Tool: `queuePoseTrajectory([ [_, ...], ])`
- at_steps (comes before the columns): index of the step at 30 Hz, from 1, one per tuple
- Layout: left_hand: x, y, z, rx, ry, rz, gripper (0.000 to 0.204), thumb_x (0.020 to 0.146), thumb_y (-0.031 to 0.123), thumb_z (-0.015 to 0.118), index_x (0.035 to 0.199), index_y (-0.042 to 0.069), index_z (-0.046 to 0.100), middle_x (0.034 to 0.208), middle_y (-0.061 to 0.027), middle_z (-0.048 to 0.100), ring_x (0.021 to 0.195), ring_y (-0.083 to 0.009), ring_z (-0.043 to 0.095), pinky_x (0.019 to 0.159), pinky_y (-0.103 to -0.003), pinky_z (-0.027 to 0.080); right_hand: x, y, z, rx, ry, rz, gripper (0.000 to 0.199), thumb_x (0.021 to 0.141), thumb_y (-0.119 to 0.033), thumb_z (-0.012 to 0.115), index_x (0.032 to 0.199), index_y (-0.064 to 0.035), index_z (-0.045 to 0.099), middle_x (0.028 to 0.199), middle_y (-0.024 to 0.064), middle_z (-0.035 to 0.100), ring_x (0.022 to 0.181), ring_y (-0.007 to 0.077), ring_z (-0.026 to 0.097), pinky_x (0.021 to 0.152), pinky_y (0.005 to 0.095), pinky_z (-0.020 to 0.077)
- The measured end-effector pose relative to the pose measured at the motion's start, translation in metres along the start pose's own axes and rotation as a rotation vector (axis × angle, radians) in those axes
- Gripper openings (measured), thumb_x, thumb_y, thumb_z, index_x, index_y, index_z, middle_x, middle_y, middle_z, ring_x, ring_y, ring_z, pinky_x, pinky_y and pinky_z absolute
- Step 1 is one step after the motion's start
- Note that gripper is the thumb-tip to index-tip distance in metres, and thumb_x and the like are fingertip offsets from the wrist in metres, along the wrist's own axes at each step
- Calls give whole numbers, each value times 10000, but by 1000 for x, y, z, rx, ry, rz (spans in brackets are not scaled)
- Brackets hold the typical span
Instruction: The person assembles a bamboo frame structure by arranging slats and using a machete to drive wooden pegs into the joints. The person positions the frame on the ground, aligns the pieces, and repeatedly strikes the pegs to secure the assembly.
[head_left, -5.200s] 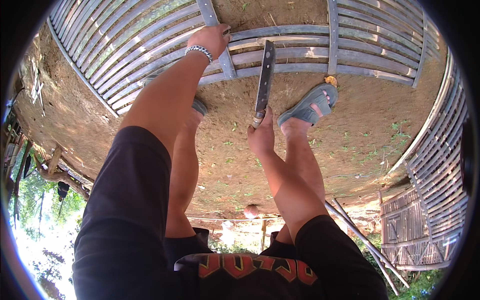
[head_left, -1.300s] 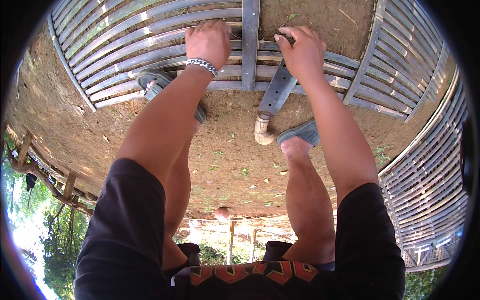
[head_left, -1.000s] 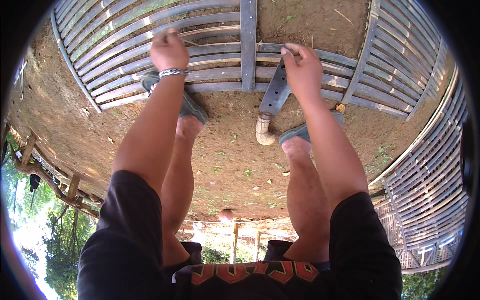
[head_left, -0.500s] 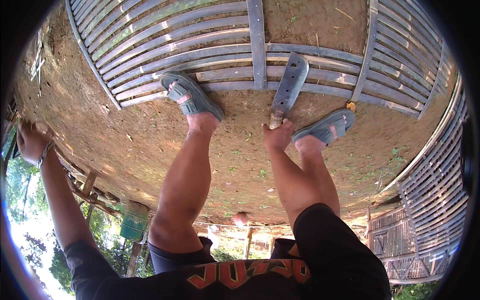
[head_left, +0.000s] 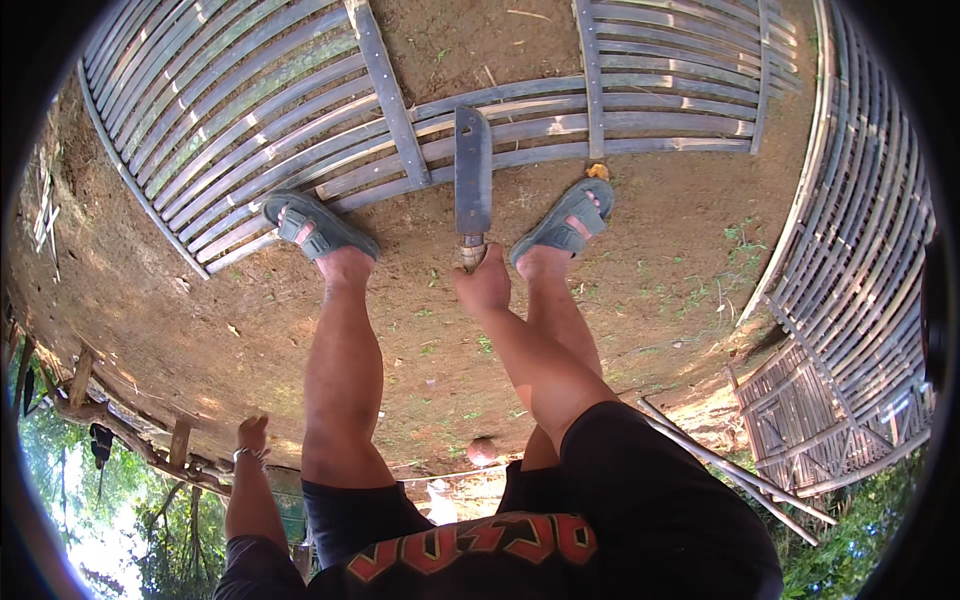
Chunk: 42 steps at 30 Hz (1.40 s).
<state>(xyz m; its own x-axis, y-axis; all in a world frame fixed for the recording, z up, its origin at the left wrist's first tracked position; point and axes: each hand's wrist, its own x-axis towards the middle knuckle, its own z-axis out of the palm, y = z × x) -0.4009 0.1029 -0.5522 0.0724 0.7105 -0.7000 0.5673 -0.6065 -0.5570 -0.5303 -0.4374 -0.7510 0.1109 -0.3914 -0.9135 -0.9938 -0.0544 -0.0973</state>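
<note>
My right hand is closed round the wooden handle of a machete. Its broad, dark, blunt-ended blade points away from me, between my sandalled feet, with the far end over the bamboo slat panel. Whether blade and slats touch, I cannot tell. At the lower left, my left hand hangs beside my left knee, a bracelet on its wrist. Its fingers look loosely bent and a little apart, with nothing visible in them.
Brown earth lies under my feet. A bamboo slat wall curves along the right, with leaning poles below it. At the left runs a wooden rail with a dark object hanging by it. A reddish ball-like thing lies behind me.
My left hand has come away from the rail at the far left and dropped beside my left leg. The machete has swung left and now points nearly straight ahead, still in my right hand.
</note>
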Motion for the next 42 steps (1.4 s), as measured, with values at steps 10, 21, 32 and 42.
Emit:
queuePoseTrajectory([
  [10, -151, 198, 85, -240, -136, 865, 459, 976, 285, 651, 1327, -7, 604, 1244, -172, 690, 1138, -256, 681, 953, -346, 535, -40, -48, -123, -372, 63, -422, 505, 879, -294, 653, 1287, -37, 503, 1069, 233, 684, 990, 429, 667, 865, 528, 518],
  [21, -300, 208, 151, -487, -494, 913, 347, 991, 174, 656, 1281, -14, 625, 1106, -85, 708, 1003, -128, 661, 862, -276, 531, -2, -125, -236, -721, 52, -311, 468, 872, -215, 680, 1266, -20, 521, 1089, 240, 697, 1056, 407, 673, 897, 502, 545],
  [32, -288, 200, 265, -147, -695, 964, 528, 954, 294, 699, 1342, -35, 559, 1290, -219, 643, 1152, -312, 658, 984, -396, 514, 22, -128, -319, -972, 124, -387, 600, 825, -226, 717, 1367, -63, 518, 1098, 247, 693, 1036, 430, 668, 875, 507, 542],
  [42, -295, 224, 262, -539, -802, 848, 513, 973, 234, 665, 1369, -55, 515, 1296, -218, 636, 1186, -289, 631, 990, -386, 506, 21, -160, -315, -1102, 61, -329, 471, 812, -193, 702, 1250, -58, 592, 1074, 245, 695, 1033, 414, 669, 888, 502, 539],
])
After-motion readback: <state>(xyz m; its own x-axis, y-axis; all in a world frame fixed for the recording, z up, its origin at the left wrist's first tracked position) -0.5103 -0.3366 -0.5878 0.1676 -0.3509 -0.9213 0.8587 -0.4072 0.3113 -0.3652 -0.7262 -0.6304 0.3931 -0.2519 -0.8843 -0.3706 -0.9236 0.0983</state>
